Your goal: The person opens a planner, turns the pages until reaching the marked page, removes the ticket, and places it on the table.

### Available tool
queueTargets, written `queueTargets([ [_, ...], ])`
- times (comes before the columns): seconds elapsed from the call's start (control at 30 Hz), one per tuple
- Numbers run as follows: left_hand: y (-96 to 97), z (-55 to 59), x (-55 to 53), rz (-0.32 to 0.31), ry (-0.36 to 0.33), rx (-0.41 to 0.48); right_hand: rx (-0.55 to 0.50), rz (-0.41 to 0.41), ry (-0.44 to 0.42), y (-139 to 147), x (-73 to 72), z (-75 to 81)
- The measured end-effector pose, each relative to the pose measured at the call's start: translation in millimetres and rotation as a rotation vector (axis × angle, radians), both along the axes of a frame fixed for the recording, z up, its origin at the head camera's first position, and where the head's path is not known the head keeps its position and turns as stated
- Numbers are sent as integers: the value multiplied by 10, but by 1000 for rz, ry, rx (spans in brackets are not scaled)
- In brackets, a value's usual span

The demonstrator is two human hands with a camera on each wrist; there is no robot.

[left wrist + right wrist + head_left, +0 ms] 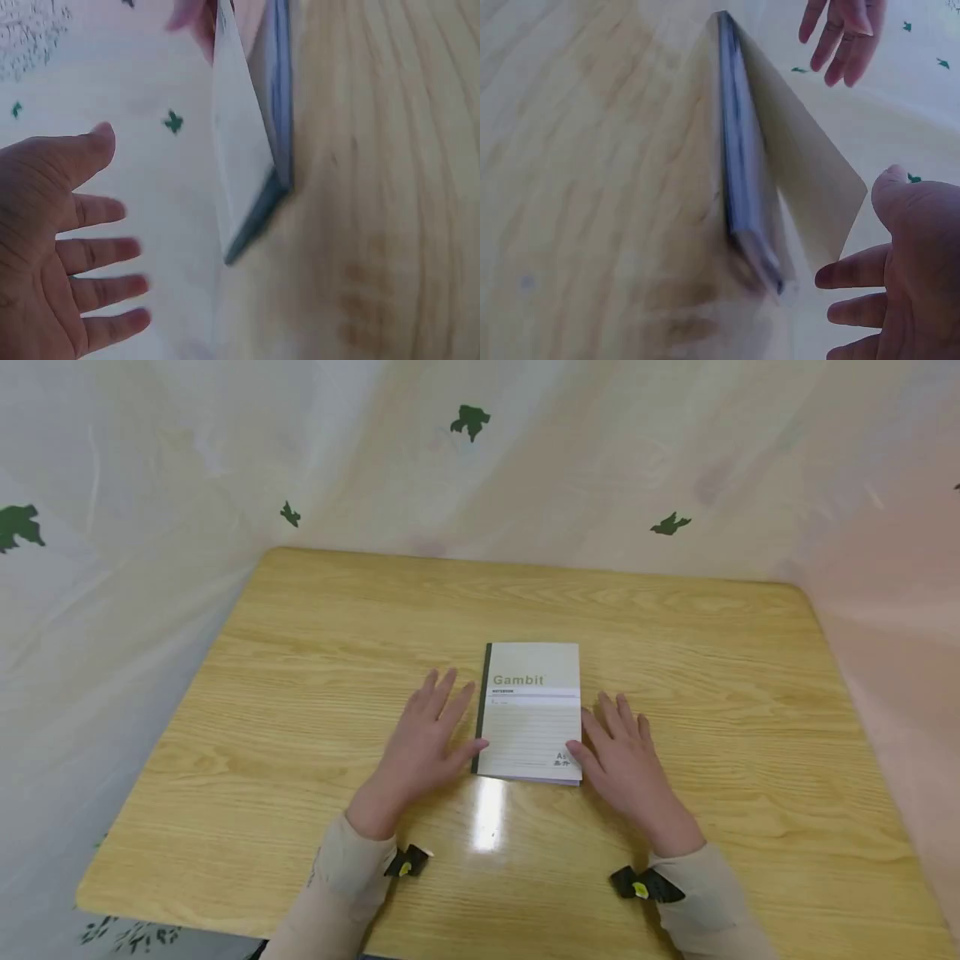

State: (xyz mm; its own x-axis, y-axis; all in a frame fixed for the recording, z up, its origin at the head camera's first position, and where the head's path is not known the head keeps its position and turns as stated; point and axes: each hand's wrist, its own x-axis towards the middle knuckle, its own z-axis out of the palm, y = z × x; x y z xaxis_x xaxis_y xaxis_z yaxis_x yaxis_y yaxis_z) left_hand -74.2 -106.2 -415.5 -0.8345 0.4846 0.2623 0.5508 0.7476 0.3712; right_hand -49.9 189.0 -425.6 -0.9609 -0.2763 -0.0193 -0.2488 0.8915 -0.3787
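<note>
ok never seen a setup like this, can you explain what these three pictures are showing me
There's no machine here: you're seeing a person's bare left hand and right hand. The large picture comes from a camera worn on the head, looking forward and down. The two smaller ones come from a camera on each wrist, so they look sideways and close up.

On the wooden table lies one notebook marked "Gambit", with a hand at each side. The wrist views show its front cover tilted up slightly from the pages. Neither hand grips anything: the fingers are spread. Whether any fingertip touches the notebook, I can't tell for sure.
</note>
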Motion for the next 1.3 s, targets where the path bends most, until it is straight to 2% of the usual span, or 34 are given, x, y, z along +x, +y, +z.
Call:
queueTargets([
  [0.1, 121, 124, 104, -123, 31, 59, -31, 17, 49, -42, -1, 45],
  [0.2, 276, 256, 279, -285, 0, 81, -121, 49, 146, -117, -24, 133],
  [0.3, 432, 319, 443, -454, 34, -6, -291, 118, 207, -268, -80, 264],
  [0.37, 509, 318, 506, -511, 105, -104, -381, 171, 208, -386, -129, 325],
  [0.4, 533, 304, 523, -515, 146, -146, -409, 195, 190, -443, -154, 345],
  [0.5, 546, 251, 541, -462, 245, -231, -404, 230, 124, -555, -241, 339],
  [0.57, 518, 228, 548, -422, 266, -236, -365, 234, 87, -578, -327, 309],
  [0.7, 438, 209, 570, -342, 268, -241, -190, 213, 59, -537, -542, 199],
  [0.8, 370, 207, 586, -290, 233, -235, -40, 183, 44, -483, -671, 107],
  [0.87, 323, 202, 589, -266, 216, -224, 21, 169, 25, -455, -729, 53],
  [1.0, 242, 191, 546, -230, 203, -203, 57, 148, -40, -418, -811, -17],
  [1.23, 120, 185, 395, -141, 266, -172, 84, 122, -114, -372, -933, -65],
  [1.3, 70, 197, 331, -107, 260, -182, 87, 117, -137, -355, -962, -67],
])
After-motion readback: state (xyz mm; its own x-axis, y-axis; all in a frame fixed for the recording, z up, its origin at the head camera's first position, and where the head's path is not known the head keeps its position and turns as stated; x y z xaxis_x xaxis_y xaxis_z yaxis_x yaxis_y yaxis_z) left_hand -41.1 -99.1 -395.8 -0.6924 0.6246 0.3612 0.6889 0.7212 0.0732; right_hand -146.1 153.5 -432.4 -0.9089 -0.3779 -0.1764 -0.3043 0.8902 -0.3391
